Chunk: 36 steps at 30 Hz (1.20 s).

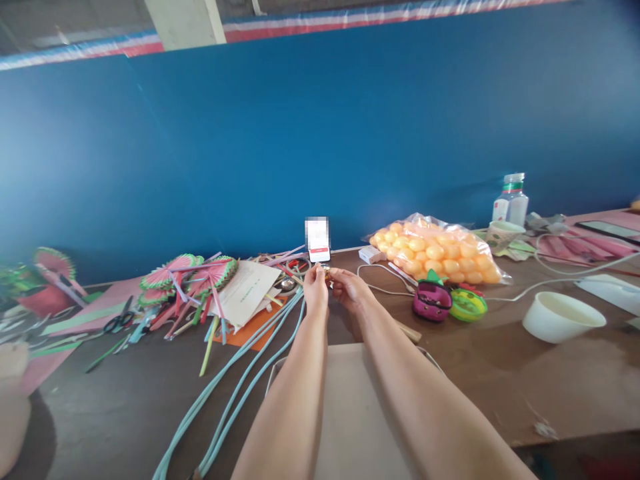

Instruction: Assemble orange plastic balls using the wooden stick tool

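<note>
1. Head view: both forearms reach forward over the table (pixel 125 393), and the hands meet just in front of the blue wall panel (pixel 300 133).
2. Left hand (pixel 316 288): fingers drawn narrow, tips pinched on a small shiny piece (pixel 325 269). What the piece is cannot be told; it is too small.
3. Right hand (pixel 349 287): fingers also narrow, tips closed on the same piece from the opposite side.
4. Position of the piece: between the two sets of fingertips, apparently raised clear of the table surface. A pinch from both sides probably serves to steady so small a part and keep it in sight.
5. Under the forearms: a flat beige board (pixel 350 413) lies on the table, near edge toward the person.
6. Left of the arms: long pale-blue cords (pixel 240 383) run from the hands' area toward the near edge, just beside the left forearm. Beyond them lie folded pink-and-green paper fans (pixel 187 273), loose coloured strips and scissors (pixel 119 321).
7. Right of the hands: a white cable (pixel 385 277), a purple toy (pixel 432 300) touching a green-and-yellow toy (pixel 468 304), and a bag of orange balls (pixel 440 252) behind them.
8. Farther right: a white bowl (pixel 563 319) and a bottle (pixel 511 200), well apart from the hands.
9. Obstructions: the cords and strips crowd the left side closely; a small white stand-up device (pixel 318 240) leans at the wall directly behind the fingertips.
</note>
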Each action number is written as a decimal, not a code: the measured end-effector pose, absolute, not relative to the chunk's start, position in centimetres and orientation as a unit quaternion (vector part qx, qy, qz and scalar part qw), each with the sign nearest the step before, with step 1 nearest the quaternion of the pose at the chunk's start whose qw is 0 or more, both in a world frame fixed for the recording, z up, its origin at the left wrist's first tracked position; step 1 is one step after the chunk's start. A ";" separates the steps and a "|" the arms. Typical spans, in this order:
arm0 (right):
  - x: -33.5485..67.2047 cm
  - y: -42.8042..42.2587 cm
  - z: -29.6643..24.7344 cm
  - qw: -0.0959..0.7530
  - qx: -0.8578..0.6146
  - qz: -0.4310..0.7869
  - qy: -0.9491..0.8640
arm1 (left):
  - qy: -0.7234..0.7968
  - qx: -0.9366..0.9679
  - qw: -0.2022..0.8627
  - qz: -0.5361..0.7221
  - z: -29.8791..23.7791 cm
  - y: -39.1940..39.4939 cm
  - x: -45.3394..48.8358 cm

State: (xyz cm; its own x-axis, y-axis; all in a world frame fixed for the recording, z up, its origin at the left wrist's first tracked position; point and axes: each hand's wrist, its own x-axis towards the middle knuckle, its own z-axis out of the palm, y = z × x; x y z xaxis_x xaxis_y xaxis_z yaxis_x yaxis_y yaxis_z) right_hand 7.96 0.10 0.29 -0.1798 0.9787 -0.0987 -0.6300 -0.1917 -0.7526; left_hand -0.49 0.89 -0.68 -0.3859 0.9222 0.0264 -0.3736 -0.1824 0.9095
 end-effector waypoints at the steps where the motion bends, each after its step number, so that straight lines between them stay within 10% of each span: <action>1: 8.0 0.1 0.3 0.568 -0.300 0.710 -0.287 | 0.446 0.309 0.459 0.704 -0.7 0.9 -0.5; 36: 7.1 -0.3 0.4 0.603 -0.314 0.672 -0.292 | 0.504 0.367 0.379 0.684 -1.1 0.8 -1.0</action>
State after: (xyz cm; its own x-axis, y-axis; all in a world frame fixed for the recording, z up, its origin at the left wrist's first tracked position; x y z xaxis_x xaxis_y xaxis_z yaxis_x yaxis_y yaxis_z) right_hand 7.14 -0.30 0.43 -0.0748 0.9948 -0.0698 -0.6278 -0.1014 -0.7718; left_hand -1.01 0.79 -1.06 -0.4444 0.8878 0.1196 -0.1486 -0.2047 0.9675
